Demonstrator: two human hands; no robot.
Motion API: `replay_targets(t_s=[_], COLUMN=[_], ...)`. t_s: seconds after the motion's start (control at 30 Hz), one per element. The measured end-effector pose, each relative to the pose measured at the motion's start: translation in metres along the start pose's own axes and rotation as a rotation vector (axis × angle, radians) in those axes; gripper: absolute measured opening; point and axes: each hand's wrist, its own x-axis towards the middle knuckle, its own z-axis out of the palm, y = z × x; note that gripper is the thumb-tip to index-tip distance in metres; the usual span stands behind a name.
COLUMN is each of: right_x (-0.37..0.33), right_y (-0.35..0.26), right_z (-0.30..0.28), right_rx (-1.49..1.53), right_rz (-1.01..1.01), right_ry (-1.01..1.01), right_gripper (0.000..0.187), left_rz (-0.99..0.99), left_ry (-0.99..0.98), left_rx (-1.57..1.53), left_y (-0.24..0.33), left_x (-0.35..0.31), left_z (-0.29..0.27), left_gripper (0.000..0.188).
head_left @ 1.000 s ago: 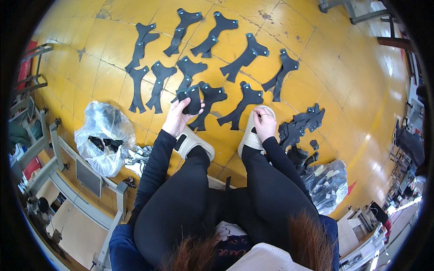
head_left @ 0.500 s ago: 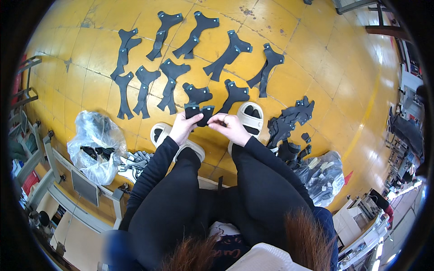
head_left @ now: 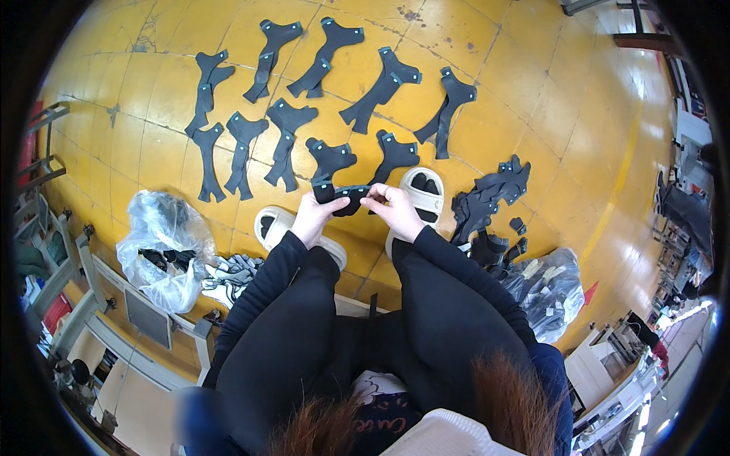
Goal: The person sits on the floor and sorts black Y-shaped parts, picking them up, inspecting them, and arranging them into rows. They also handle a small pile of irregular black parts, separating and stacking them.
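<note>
Between left hand (head_left: 310,218) and right hand (head_left: 397,213), fabric pieces (head_left: 352,201); beyond, from about ten to half past one o'clock on the floor (head_left: 563,99), laid-out pieces (head_left: 287,118); at three, past the right sandal (head_left: 423,203), a heap (head_left: 488,194); at four, a plastic bag (head_left: 551,292); toward half past eight, a second bag (head_left: 173,228), a bundle (head_left: 230,277) just beside.

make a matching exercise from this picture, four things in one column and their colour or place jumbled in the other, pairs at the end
1. floor
2. sandals
3. held cloth
4. heap of black pieces

A. between the left hand and right hand
B. cream
C. right of the feet
D. yellow

Pairs: 1-D, 2-B, 3-A, 4-C
</note>
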Motion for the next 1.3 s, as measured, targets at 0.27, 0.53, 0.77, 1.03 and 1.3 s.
replay_targets(t_s=[0.27, 0.53, 0.77, 1.03, 1.3], right_x=[0.000, 0.001, -0.007, -0.009, -0.007], right_y=[0.008, 0.010, 0.012, 0.067, 0.064], right_z=[0.001, -0.002, -0.024, -0.040, -0.042], right_rx=[0.074, 0.148, -0.343, -0.513, -0.518], right_rz=[-0.046, 0.021, -0.248, -0.509, -0.498], right_ry=[0.071, 0.072, 0.292, 0.413, 0.392], right_gripper=[0.014, 0.012, 0.014, 0.007, 0.006], left_rz=[-0.065, 0.003, 0.105, 0.243, 0.304], left_ry=[0.003, 0.070, 0.193, 0.405, 0.469], left_rx=[0.053, 0.191, 0.275, 0.117, -0.047], left_y=[-0.007, -0.014, -0.024, 0.017, 0.034], left_x=[0.005, 0.006, 0.015, 0.026, 0.032], left_z=[-0.008, -0.010, -0.044, -0.075, -0.080], left_gripper=[0.026, 0.029, 0.023, 0.021, 0.018])
